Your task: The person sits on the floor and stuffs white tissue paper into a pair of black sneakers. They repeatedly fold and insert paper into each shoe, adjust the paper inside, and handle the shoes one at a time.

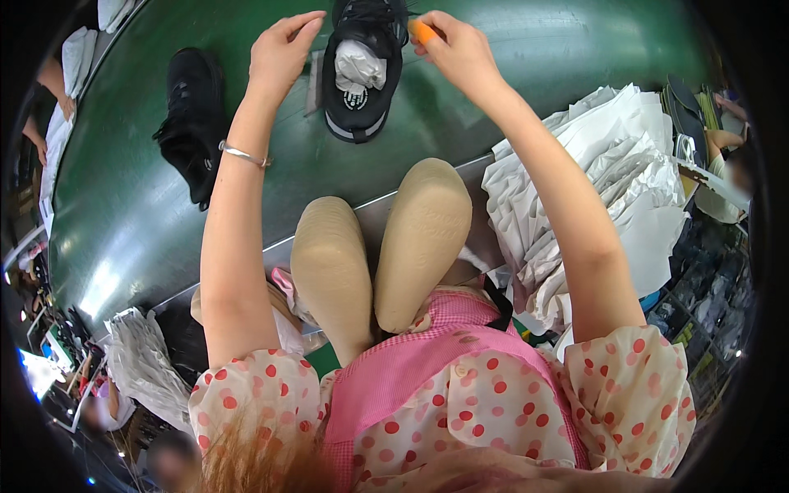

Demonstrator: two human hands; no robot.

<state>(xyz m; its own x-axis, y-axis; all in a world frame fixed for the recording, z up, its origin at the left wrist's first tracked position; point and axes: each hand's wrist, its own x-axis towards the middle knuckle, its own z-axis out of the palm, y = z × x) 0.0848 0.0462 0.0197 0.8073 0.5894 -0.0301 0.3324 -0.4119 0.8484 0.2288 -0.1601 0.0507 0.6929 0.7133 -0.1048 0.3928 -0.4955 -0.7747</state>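
A black lace-up shoe (355, 123) stands on the green table with its heel toward me and crumpled white paper (359, 66) stuffed in its opening. Just left of its upper part, my left hand (283, 53) is closed in a pinch, thumb against forefinger. Across the shoe, my right hand (450, 51) has its fingers curled together, with an orange cover on one digit. Dark laces stick out beside the right fingertips; whether either hand grips a lace cannot be made out. A second black shoe (196, 115) lies on the table left of my left forearm.
Two beige, rounded, foot-like shapes (425, 238) rise at the table's near edge. A stack of crumpled white paper (588, 189) sits on the right, and more pale wrapping (148, 361) at lower left. Other people's hands show at the far left and far right rims.
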